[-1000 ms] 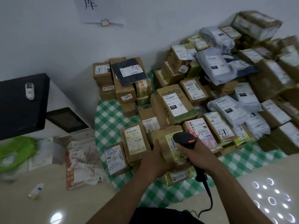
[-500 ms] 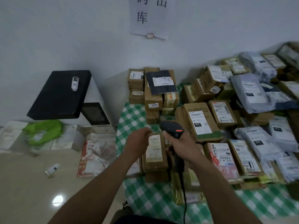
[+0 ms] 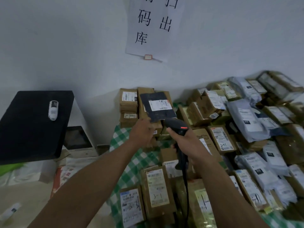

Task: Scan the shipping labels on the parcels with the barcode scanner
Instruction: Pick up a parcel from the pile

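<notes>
barcode scanner (image 3: 176, 126) clasped in right grip (image 3: 189, 143), left grip (image 3: 142, 131) at dark parcel (image 3: 153, 112) corner, hold unclear

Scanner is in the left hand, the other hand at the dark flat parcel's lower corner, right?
No. The head view shows the scanner in the right hand; the left hand is at the lower corner of the dark flat parcel.
</notes>
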`<control>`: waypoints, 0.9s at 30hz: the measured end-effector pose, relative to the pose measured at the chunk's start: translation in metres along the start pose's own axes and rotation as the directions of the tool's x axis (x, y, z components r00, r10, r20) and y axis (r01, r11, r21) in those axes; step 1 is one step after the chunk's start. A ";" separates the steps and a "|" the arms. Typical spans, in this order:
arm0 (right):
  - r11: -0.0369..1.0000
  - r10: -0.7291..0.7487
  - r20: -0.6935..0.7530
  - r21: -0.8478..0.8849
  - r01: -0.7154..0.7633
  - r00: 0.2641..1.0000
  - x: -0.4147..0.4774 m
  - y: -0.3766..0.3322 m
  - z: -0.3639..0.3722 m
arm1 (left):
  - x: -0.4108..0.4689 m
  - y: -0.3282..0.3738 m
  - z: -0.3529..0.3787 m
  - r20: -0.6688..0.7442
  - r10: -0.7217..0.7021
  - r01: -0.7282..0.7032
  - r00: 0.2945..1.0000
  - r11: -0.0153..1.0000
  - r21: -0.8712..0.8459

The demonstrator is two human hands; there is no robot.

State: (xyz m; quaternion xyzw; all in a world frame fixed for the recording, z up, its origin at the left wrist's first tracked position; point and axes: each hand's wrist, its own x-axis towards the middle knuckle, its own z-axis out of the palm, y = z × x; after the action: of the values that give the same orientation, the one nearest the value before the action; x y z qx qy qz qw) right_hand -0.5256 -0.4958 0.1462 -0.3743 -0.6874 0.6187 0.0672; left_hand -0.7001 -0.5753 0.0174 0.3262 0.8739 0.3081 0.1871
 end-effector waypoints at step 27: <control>0.992 -0.006 -0.071 0.122 0.014 0.997 0.069 0.012 -0.023 | 0.023 0.018 -0.029 -0.035 -0.147 0.080 0.989 0.705 -0.705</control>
State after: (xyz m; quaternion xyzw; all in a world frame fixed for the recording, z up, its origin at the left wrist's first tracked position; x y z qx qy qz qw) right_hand -0.5565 -0.4371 0.1145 -0.3876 -0.6474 0.6457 0.1173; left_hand -0.7231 -0.5608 0.0480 0.1626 0.7175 0.6184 0.2763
